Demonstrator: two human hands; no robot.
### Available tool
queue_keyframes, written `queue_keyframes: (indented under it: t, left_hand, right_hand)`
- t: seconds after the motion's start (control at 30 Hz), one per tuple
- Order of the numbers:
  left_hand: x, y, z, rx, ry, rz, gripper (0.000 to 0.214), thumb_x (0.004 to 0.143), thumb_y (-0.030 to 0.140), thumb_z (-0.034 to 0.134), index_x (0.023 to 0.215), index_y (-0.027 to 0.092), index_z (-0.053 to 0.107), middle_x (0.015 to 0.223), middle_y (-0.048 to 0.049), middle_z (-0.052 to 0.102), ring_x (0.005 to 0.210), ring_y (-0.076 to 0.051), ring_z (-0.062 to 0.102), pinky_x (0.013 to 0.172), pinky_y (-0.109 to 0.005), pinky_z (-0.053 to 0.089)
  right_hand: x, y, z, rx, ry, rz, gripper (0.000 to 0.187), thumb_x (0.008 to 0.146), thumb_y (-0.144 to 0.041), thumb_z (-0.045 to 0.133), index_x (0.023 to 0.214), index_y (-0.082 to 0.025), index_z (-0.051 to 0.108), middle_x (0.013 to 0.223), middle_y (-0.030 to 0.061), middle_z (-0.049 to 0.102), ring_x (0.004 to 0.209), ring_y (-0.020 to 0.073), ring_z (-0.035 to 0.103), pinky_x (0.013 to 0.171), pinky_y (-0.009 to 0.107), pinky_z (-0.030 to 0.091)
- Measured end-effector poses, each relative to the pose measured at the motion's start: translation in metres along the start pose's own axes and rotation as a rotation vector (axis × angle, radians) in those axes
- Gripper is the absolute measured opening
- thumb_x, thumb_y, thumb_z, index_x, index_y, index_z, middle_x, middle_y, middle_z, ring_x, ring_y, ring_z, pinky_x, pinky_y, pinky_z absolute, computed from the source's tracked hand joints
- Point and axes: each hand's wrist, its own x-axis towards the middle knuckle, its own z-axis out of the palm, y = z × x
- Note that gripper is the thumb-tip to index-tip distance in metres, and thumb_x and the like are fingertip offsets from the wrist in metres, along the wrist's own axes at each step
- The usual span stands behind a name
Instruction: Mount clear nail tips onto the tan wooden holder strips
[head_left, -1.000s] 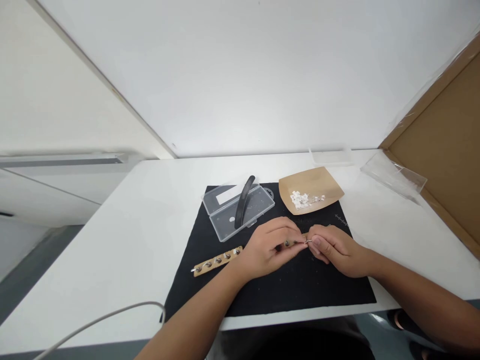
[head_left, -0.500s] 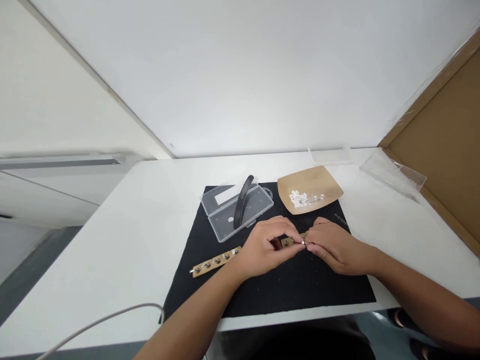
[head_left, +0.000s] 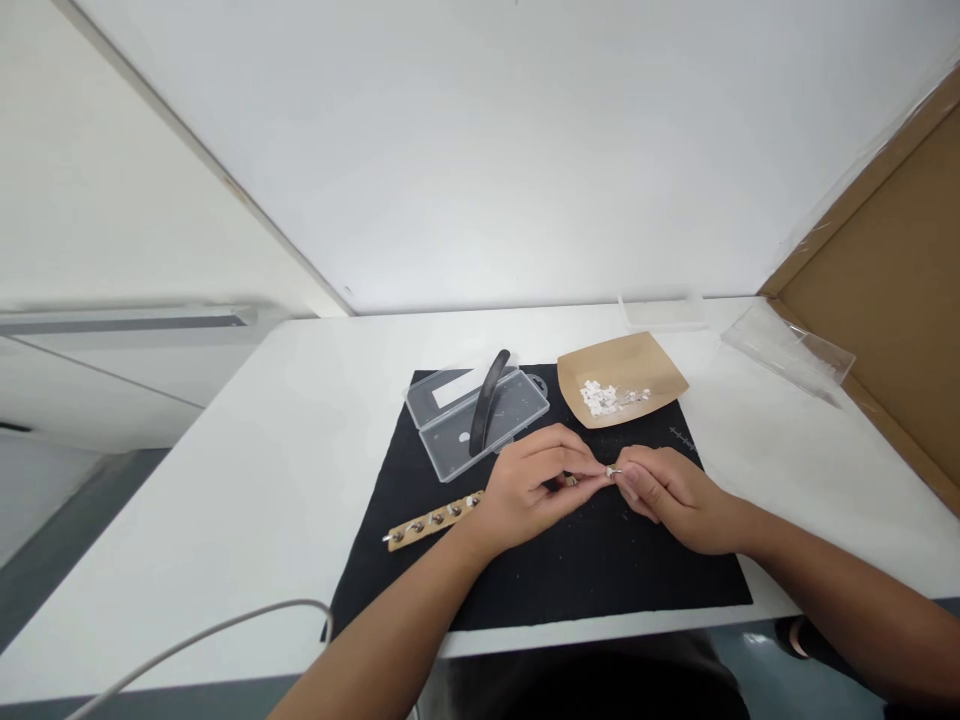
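Note:
My left hand (head_left: 541, 485) pinches a small shiny metal piece (head_left: 613, 471) with some white on it between thumb and fingertips. My right hand (head_left: 671, 492) is closed at the piece's other end, its thumb pressed on the curled fingers. The two hands meet over a black mat (head_left: 525, 590). Beside my left wrist lies a tan strip (head_left: 409, 537) bearing several dark round metal studs with white bits. Another tan strip is mostly hidden behind my left fingers.
An open clear plastic case (head_left: 444, 465) sits behind my left hand, with a black curved file (head_left: 487, 403) across it. A tan paper tray (head_left: 634, 352) holds small white bits (head_left: 600, 398). Clear plastic boxes (head_left: 787, 350) stand far right. A pale cable (head_left: 202, 635) runs front left.
My right hand has turned, with its thumb now lying over the curled fingers. The metal piece has risen slightly between my hands, and more of the rear strip is hidden.

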Motion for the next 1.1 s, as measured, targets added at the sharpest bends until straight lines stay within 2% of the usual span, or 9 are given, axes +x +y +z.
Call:
queue_keyframes:
  t: [0.1, 0.23, 0.43, 0.57, 0.8, 0.97, 1.1]
  left_hand:
    - [0.000, 0.000, 0.000, 0.043, -0.014, 0.050, 0.006, 0.096, 0.014, 0.077, 0.102, 0.018, 0.078, 0.092, -0.0070, 0.076, 0.077, -0.014, 0.072, 0.061, -0.021, 0.059]
    - [0.000, 0.000, 0.001, 0.035, -0.012, 0.043, 0.008, 0.096, 0.013, 0.077, 0.103, 0.018, 0.077, 0.093, -0.0072, 0.076, 0.077, -0.013, 0.072, 0.062, -0.021, 0.060]
    - [-0.002, 0.004, 0.001, -0.065, -0.078, -0.060, 0.010, 0.097, 0.012, 0.075, 0.106, 0.016, 0.077, 0.096, -0.0082, 0.075, 0.074, -0.011, 0.069, 0.059, -0.018, 0.058]
    - [-0.004, 0.004, 0.001, -0.124, -0.132, -0.137, 0.006, 0.098, 0.015, 0.072, 0.104, 0.015, 0.074, 0.095, -0.0079, 0.071, 0.068, -0.009, 0.067, 0.058, -0.017, 0.057]
    - [-0.008, 0.003, 0.003, -0.175, -0.173, -0.198, 0.007, 0.093, 0.012, 0.072, 0.099, 0.015, 0.069, 0.096, -0.0070, 0.068, 0.061, -0.006, 0.063, 0.054, -0.016, 0.054]
    - [-0.007, 0.004, 0.003, -0.177, -0.140, -0.250, 0.009, 0.090, 0.010, 0.071, 0.096, 0.016, 0.067, 0.095, -0.0054, 0.066, 0.057, -0.005, 0.062, 0.050, -0.014, 0.051]
    - [-0.007, 0.005, 0.004, -0.180, -0.161, -0.270, 0.010, 0.088, 0.010, 0.071, 0.096, 0.016, 0.066, 0.096, -0.0054, 0.066, 0.057, -0.005, 0.061, 0.050, -0.014, 0.051]
  right_hand:
    - [-0.001, 0.002, 0.001, 0.151, -0.024, 0.083, 0.052, 0.117, -0.053, 0.035, 0.076, -0.022, 0.047, 0.063, -0.0057, 0.048, 0.057, 0.0114, 0.043, 0.060, 0.029, 0.036]
    - [-0.003, 0.005, 0.001, 0.259, -0.061, 0.124, 0.054, 0.116, -0.056, 0.036, 0.075, -0.022, 0.046, 0.060, -0.0068, 0.045, 0.056, 0.0110, 0.040, 0.060, 0.029, 0.035]
    - [-0.002, 0.007, 0.002, 0.393, -0.109, 0.144, 0.052, 0.116, -0.056, 0.037, 0.078, -0.022, 0.046, 0.057, -0.0080, 0.044, 0.055, 0.0105, 0.039, 0.060, 0.028, 0.035]
    - [-0.002, 0.008, 0.002, 0.390, -0.123, 0.158, 0.053, 0.116, -0.056, 0.037, 0.077, -0.022, 0.047, 0.058, -0.0075, 0.046, 0.056, 0.0103, 0.040, 0.061, 0.028, 0.035]
    - [-0.002, 0.004, 0.001, 0.171, -0.092, 0.132, 0.047, 0.117, -0.052, 0.036, 0.089, -0.021, 0.058, 0.064, -0.0065, 0.051, 0.057, 0.0105, 0.044, 0.059, 0.026, 0.036]
    - [-0.003, 0.015, 0.004, -0.168, 0.011, -0.066, 0.025, 0.114, -0.042, 0.049, 0.109, -0.021, 0.062, 0.086, -0.0002, 0.068, 0.072, 0.0142, 0.058, 0.069, 0.029, 0.041]
    - [0.001, 0.024, 0.005, -0.510, 0.086, -0.275, 0.023, 0.114, -0.037, 0.049, 0.106, -0.021, 0.063, 0.087, 0.0020, 0.070, 0.074, 0.0171, 0.059, 0.071, 0.032, 0.038]
